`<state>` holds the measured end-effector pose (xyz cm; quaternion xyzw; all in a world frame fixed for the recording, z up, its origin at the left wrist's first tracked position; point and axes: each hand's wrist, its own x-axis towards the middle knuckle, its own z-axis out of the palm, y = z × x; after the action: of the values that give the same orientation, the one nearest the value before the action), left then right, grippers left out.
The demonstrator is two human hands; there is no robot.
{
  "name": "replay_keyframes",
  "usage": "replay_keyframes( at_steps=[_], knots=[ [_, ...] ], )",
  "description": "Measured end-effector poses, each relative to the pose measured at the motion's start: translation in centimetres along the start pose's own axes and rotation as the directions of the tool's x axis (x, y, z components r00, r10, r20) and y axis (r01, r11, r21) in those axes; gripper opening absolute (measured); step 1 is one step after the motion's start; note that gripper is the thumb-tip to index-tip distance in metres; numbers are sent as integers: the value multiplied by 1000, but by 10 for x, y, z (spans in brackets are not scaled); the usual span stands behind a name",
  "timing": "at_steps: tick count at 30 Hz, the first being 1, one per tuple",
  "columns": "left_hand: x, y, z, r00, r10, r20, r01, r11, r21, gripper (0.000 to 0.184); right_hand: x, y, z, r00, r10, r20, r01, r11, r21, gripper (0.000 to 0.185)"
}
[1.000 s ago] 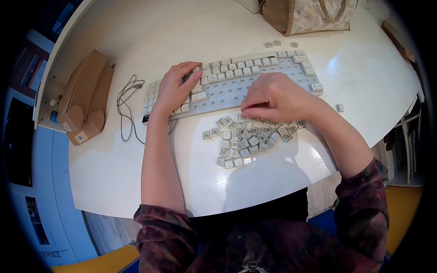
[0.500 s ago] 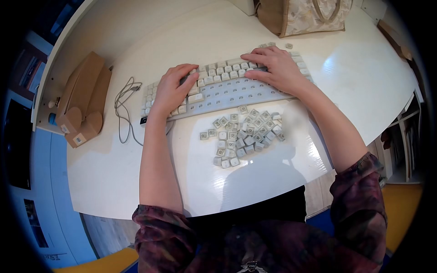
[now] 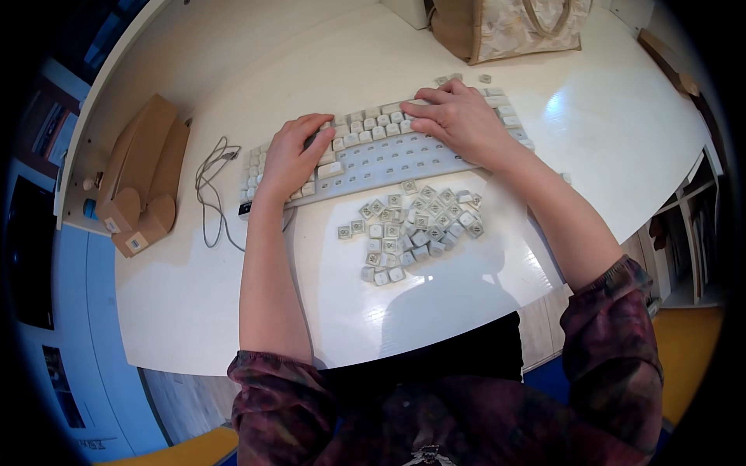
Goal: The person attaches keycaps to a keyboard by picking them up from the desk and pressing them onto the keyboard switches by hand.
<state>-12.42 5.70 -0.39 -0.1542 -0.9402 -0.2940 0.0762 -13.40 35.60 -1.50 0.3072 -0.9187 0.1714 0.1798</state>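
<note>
A pale keyboard [image 3: 388, 159] lies at a slant across the white desk, its lower middle rows bare of keycaps and showing switches. My left hand [image 3: 294, 155] rests on its left part, thumb and fingers apart, fingertips on keys near the top rows. Over the upper right of the keyboard is my right hand [image 3: 465, 124], fingertips touching the keycaps there, thumb apart from the index finger. I see nothing held in either hand, though the palms are hidden. Loose keycaps [image 3: 420, 225] lie in a pile below the keyboard, some upside down.
A grey cable [image 3: 208, 194] lies coiled left of the keyboard. Farther left stands an open brown cardboard box [image 3: 148, 167]. At the back is a beige patterned bag [image 3: 521, 31]. A few loose keycaps [image 3: 486, 78] sit beyond the keyboard. The desk's curved front edge is near my body.
My right hand has shifted slightly left along the keyboard's upper keys, with its thumb and index finger closer together. My left hand stays in place on the keyboard. The view has tilted slightly.
</note>
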Motion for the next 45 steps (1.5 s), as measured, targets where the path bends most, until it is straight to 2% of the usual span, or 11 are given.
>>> replay_keyframes(
  at_steps=[3,9,15,18,21,25,28,31,34,37,45],
  knots=[
    [0,1,0,1000,-2,-1,2,1000,1,37,8,2,-3,996,60,73,-65,996,61,35],
    [-1,1,-1,1000,14,-15,-14,1000,-15,38,3,1,3,982,-69,-177,58,996,-66,30],
    [-2,10,-4,1000,-31,-4,31,999,-33,38,1,-4,-10,963,-112,-246,93,992,-86,19],
    [-2,8,-3,1000,-14,-9,13,999,-37,38,0,-12,-11,975,33,-218,16,975,222,18],
    [0,2,-2,1000,2,-9,-3,1000,-25,37,-6,-33,-15,988,-106,-109,146,854,499,18],
    [0,1,-1,1000,-20,-5,20,999,-25,37,-7,-46,-17,952,-306,25,273,882,385,26],
    [0,-1,0,1000,-10,-3,10,1000,-25,38,-6,-45,-24,972,-202,119,145,917,371,25],
    [-1,-1,-1,1000,-4,2,4,1000,-27,37,-4,-29,-14,995,-36,-94,72,904,421,25],
    [1,-2,-1,1000,-19,22,20,999,-32,40,-1,-9,-2,984,2,-179,55,948,315,29],
    [1,3,1,999,-24,40,26,999,-44,50,-3,-5,2,992,-40,-120,59,985,161,42],
    [-4,42,8,996,23,87,-42,973,227,64,0,1,-4,999,29,24,-32,993,113,48]
  ],
)
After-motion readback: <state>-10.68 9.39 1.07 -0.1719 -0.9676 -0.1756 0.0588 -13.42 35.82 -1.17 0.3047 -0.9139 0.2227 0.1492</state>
